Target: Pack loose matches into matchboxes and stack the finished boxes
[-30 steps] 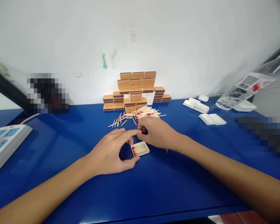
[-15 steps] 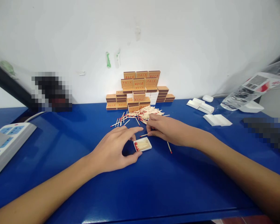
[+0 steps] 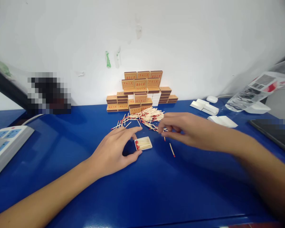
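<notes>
My left hand [image 3: 111, 152] rests on the blue table [image 3: 156, 190]. Its thumb and forefinger close round a small white matchbox tray [image 3: 143, 143] full of red-tipped matches. My right hand [image 3: 185, 128] hovers just right of the tray at the near edge of a loose match pile [image 3: 146, 115]. Its fingers are pinched together on what looks like a match. One stray match [image 3: 172, 149] lies on the table below that hand.
A stack of orange matchboxes [image 3: 140, 90] stands against the white wall. Empty white trays [image 3: 205, 107] [image 3: 222, 121] and a white earbud case [image 3: 212, 99] lie at the right, beside a plastic bag [image 3: 254, 90]. A power strip [image 3: 7, 142] sits far left.
My right hand has moved from beside the tray out to the right and back toward the match pile. A match now lies loose where that hand was. The left hand keeps its hold.
</notes>
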Available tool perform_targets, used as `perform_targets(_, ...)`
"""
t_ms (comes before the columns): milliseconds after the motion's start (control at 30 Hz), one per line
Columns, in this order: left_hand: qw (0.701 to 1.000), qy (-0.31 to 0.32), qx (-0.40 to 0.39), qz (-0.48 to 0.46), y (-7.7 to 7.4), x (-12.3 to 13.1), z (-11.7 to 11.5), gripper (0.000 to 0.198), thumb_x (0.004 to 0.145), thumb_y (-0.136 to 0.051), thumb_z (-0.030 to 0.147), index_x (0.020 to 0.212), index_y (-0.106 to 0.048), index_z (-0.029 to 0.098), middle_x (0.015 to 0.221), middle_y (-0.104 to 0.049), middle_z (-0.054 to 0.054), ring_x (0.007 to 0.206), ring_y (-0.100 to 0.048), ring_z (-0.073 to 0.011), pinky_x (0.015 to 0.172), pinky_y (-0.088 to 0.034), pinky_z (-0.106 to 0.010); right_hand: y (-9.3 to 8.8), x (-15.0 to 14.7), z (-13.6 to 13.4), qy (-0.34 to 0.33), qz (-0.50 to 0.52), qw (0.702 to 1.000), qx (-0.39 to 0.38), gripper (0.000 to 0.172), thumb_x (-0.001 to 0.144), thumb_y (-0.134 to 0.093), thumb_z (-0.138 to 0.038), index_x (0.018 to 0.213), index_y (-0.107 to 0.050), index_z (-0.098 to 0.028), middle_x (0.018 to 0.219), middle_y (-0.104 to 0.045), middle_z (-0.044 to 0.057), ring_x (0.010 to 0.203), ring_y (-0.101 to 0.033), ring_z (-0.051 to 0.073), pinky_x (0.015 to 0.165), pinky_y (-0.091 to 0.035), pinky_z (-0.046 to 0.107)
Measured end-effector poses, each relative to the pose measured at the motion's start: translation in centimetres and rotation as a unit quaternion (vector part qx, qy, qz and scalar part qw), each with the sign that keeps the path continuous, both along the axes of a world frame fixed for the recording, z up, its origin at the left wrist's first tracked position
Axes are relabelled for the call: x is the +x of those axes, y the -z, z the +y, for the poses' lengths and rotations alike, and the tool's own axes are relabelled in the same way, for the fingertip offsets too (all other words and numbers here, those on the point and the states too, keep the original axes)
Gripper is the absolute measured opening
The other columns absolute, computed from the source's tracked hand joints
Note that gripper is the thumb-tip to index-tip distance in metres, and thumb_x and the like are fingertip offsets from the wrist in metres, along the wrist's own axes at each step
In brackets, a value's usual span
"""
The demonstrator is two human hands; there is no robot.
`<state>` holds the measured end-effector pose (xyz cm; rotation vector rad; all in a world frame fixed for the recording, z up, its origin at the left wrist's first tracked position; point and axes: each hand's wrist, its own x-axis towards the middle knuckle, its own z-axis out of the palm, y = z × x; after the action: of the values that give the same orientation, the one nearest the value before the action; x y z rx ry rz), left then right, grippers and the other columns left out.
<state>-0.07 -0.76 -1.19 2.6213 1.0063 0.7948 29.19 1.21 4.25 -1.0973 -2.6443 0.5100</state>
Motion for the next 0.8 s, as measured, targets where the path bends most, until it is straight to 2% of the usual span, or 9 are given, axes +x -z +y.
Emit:
perform_targets(133, 1.000, 0.004, -0.007, 0.003, 0.0, 0.0, 0.1, 0.059, 0.095, -0.073, 0.029, 0.149, -0.050, 0.024, 0.113, -0.075, -0.004, 0.105, -0.071, -0.0225, 0.104, -0.055, -0.047, -0.6, 2.5, 0.9, -0.012, -0.047, 0.992, -0.115, 0.014, 0.098, -0.068, -0.034, 0.107, -0.077, -0.029, 0.095, -0.068, 0.003, 0.081, -0.062, 0.019, 0.067, -0.045, 0.030)
perform_targets(300, 1.000, 0.005, -0.007, 0.010, -0.1, -0.1, 0.1, 0.060, 0.095, -0.073, 0.029, 0.150, -0.048, 0.025, 0.113, -0.075, -0.004, 0.106, -0.071, -0.0234, 0.104, -0.055, -0.048, 0.0, 2.0, 0.8, -0.030, -0.059, 0.985, -0.162, 0.016, 0.097, -0.068, -0.037, 0.089, -0.078, -0.028, 0.087, -0.065, 0.003, 0.075, -0.059, 0.018, 0.066, -0.044, 0.030)
perform_targets(400, 1.000, 0.002, -0.007, 0.010, 0.0, -0.1, 0.1, 0.059, 0.095, -0.073, 0.030, 0.149, -0.049, 0.025, 0.113, -0.076, -0.004, 0.106, -0.071, -0.0238, 0.104, -0.055, -0.048, 0.2, 2.0, 0.9, -0.010, -0.068, 0.985, -0.157, 0.019, 0.100, -0.063, -0.033, 0.087, -0.074, -0.026, 0.087, -0.066, 0.003, 0.074, -0.059, 0.018, 0.065, -0.044, 0.030)
perform_targets(533, 1.000, 0.004, -0.002, 0.005, 0.1, -0.1, 0.1, 0.059, 0.095, -0.073, 0.031, 0.149, -0.049, 0.025, 0.113, -0.076, -0.004, 0.105, -0.072, -0.0236, 0.103, -0.056, -0.047, 0.7, 2.6, 1.7, 0.003, -0.044, 0.995, -0.094, 0.020, 0.101, -0.059, -0.031, 0.085, -0.071, -0.025, 0.092, -0.068, 0.005, 0.079, -0.062, 0.020, 0.069, -0.044, 0.031)
perform_targets(700, 1.000, 0.008, 0.000, 0.003, 0.0, 0.0, 0.1, 0.059, 0.095, -0.073, 0.030, 0.149, -0.049, 0.024, 0.113, -0.076, -0.004, 0.106, -0.071, -0.0238, 0.103, -0.056, -0.047, 1.4, 2.3, 2.2, -0.016, -0.005, 0.998, -0.059, 0.013, 0.100, -0.064, -0.034, 0.105, -0.075, -0.028, 0.105, -0.070, 0.005, 0.090, -0.066, 0.021, 0.074, -0.046, 0.031)
perform_targets(800, 1.000, 0.009, -0.007, 0.005, -0.1, 0.0, 0.0, 0.061, 0.095, -0.073, 0.030, 0.150, -0.049, 0.024, 0.114, -0.075, -0.005, 0.108, -0.070, -0.0249, 0.105, -0.054, -0.049, 1.5, 1.8, 2.1, -0.035, -0.011, 0.997, -0.073, 0.018, 0.104, -0.059, -0.033, 0.103, -0.075, -0.026, 0.105, -0.069, 0.006, 0.092, -0.066, 0.021, 0.079, -0.047, 0.032)
